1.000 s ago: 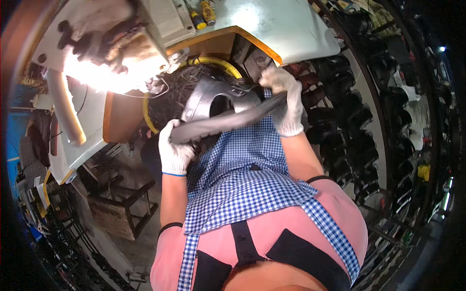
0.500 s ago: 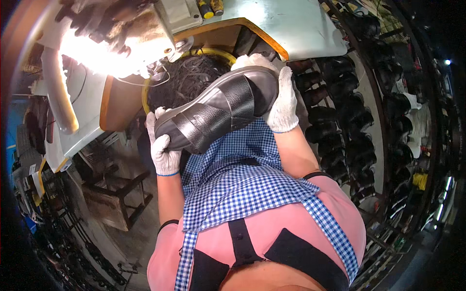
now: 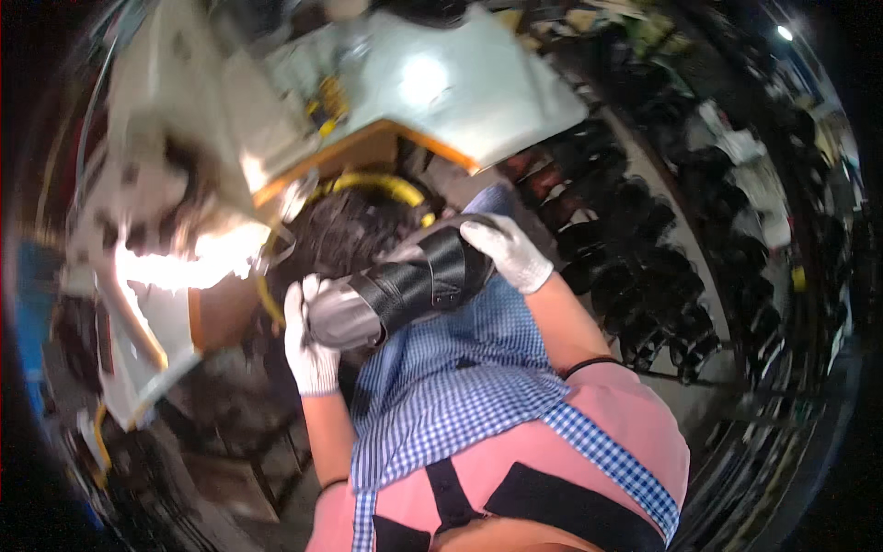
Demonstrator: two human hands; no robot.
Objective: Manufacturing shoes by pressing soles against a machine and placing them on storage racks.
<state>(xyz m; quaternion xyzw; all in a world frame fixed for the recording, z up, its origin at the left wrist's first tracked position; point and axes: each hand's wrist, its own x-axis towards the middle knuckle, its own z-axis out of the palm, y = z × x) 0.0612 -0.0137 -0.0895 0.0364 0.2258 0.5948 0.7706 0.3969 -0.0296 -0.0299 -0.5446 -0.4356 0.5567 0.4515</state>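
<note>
A black leather sandal [image 3: 405, 287] with wide straps lies across both my white-gloved hands, above the lap of my blue checked apron. At its left end, where the grey insole shows, my left hand [image 3: 311, 339] grips the edge with the fingers along the far side. My right hand [image 3: 509, 252] is closed on the other end, fingers over the top edge near the strap. The sandal's underside is hidden. Just beyond it sits a round yellow-rimmed basket [image 3: 382, 182] filled with dark strips or scraps.
A pale worktable [image 3: 497, 83] with an orange-brown edge stands ahead. A sewing-type machine with a bright lamp [image 3: 189, 267] is at the left. Racks of dark footwear [image 3: 635, 248] line the right side. A wooden stool [image 3: 230, 483] stands low at the left.
The sandal has turned in my hands, so its grey insole end now shows at the left. My right hand has shifted its grip on top. The whole view has swung, with some blur.
</note>
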